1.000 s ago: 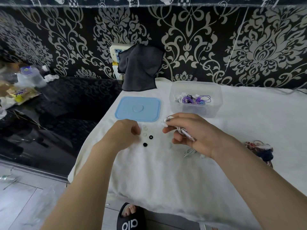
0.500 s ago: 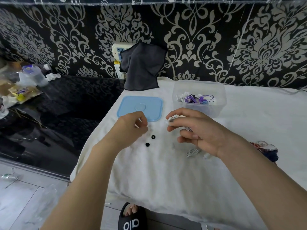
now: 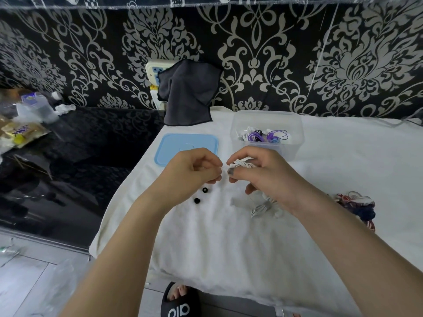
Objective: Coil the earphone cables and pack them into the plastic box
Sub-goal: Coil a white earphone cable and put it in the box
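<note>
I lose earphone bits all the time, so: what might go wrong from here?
The two black ear tips lie loose on the white cloth near the left hand; a forearm could sweep them off. A tail of the white earphone cable trails under the right hand, so the coil may unravel before reaching the plastic box.

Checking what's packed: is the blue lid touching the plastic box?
Apart. The head view shows the blue lid lying flat left of the plastic box, with a strip of white cloth visible between them.
</note>
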